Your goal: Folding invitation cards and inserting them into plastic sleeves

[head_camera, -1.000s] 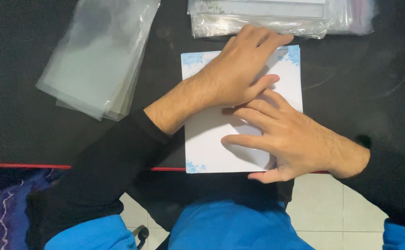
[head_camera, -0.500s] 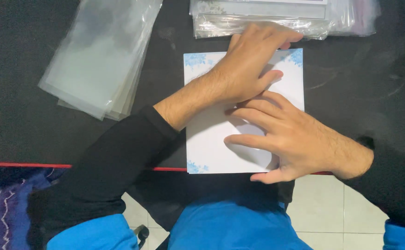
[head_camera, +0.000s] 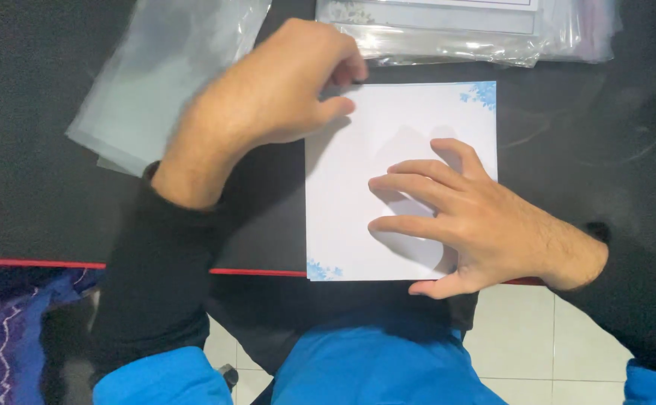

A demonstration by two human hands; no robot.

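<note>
Paper: a white sheet stack (head_camera: 358, 187) with blue floral corners lies flat on the black counter (head_camera: 591, 150), its near edge at the counter's red-trimmed front.
Right hand: the right hand (head_camera: 478, 221) rests palm-down on the right half of the sheet, fingers spread and pointing left, thumb at the near edge; its grip is released, pressing flat and grasping nothing.
Left hand: the left hand (head_camera: 268, 97) is over the sheet's far left corner, fingers curled; the thumb and fingertips meet at that corner, but motion blur means I cannot tell whether the grip has hold of the paper.
Clear sleeves: a loose pile of empty plastic sleeves (head_camera: 155, 67) lies on the counter left of the sheet, partly under the left hand.
Packed stack: bagged sheets (head_camera: 478, 30) lie just beyond the sheet's far edge.
Clothing: black sleeves, blue garment below.
</note>
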